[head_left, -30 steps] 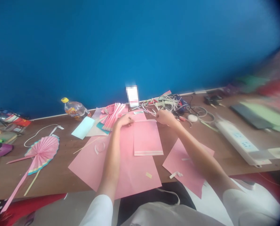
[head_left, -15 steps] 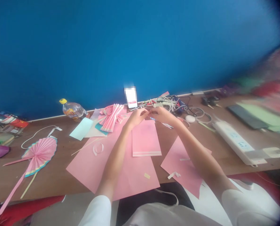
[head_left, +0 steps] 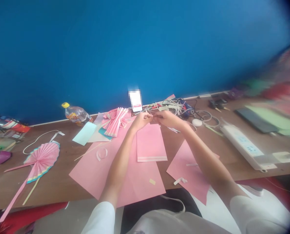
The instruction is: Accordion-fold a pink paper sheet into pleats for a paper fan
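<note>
Left hand (head_left: 143, 120) and right hand (head_left: 164, 118) pinched narrow, contents unclear, flat rectangular pink sheet (head_left: 151, 143), pleated half-round fan (head_left: 45, 157)

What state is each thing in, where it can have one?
Left hand: fingers bent, grip unclear
Right hand: fingers bent, grip unclear
Striped pink sheet: flat
Large pink sheet: flat
Pink fan: spread open
Folded pink paper: pleated
Bottle: capped
Phone: upright, screen bright
Power strip: face up

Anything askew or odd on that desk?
Yes: the pink sheet beneath the right forearm lies askew, a corner overhanging the front edge of the desk. Also, a heap of strips lies tangled near the blue wall.
</note>
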